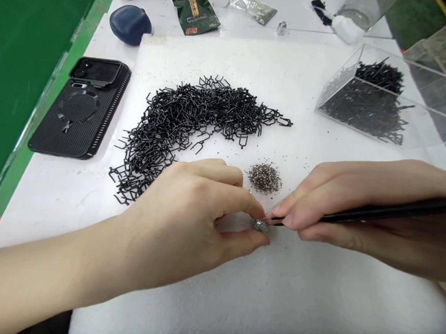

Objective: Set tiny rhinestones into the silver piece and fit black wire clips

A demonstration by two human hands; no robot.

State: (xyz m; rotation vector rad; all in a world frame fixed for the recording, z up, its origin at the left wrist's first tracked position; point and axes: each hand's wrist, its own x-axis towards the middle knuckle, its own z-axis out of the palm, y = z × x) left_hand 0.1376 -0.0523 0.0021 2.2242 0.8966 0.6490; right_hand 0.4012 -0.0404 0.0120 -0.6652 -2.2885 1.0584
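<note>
While the left hand [195,206] pinches a small silver piece [260,226] above the white mat [205,313], the right hand [363,184] is closed on black tweezers [388,210] that reach it. A clear box [336,104] holds lots of thin black bits [382,79]. Past the hands sit a shiny speck heap [265,178] and a bent black pile [196,111], partly hidden by the left hand.
</note>
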